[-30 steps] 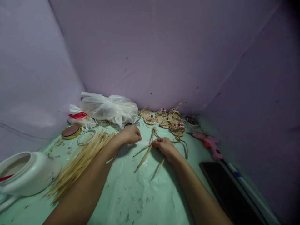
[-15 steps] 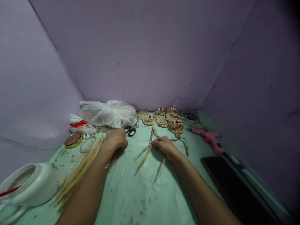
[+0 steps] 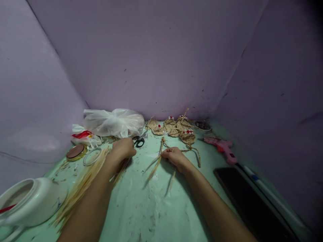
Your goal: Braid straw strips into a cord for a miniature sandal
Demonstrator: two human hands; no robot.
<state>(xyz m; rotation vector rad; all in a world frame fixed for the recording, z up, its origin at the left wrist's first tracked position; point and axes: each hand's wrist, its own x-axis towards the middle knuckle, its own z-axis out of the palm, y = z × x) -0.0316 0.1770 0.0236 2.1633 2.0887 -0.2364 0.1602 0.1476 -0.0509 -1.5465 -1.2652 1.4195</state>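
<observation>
My right hand [image 3: 174,156] pinches the strands of a short straw braid [image 3: 162,145], whose knotted top points to the back and whose loose ends fan out toward me. My left hand [image 3: 125,148] is curled at the far end of a bundle of brown straw strands [image 3: 121,172]; its fingertips are hidden. A larger bundle of pale straw [image 3: 83,190] lies to the left under my forearm. Black-handled scissors [image 3: 139,142] rest just beyond my left hand. From behind my right hand a finished braided cord [image 3: 198,155] curves out.
Woven slippers with red and white beads [image 3: 186,134] lie by the wall, right of a white plastic bag [image 3: 116,122]. At the right are a pink glue gun [image 3: 225,148] and a black phone [image 3: 249,198]. A white pot [image 3: 32,201], tape roll [image 3: 92,157] and round tin [image 3: 76,152] stand left.
The whole view has shifted slightly, with things appearing a little further left. Both hands keep the same pose on the straw.
</observation>
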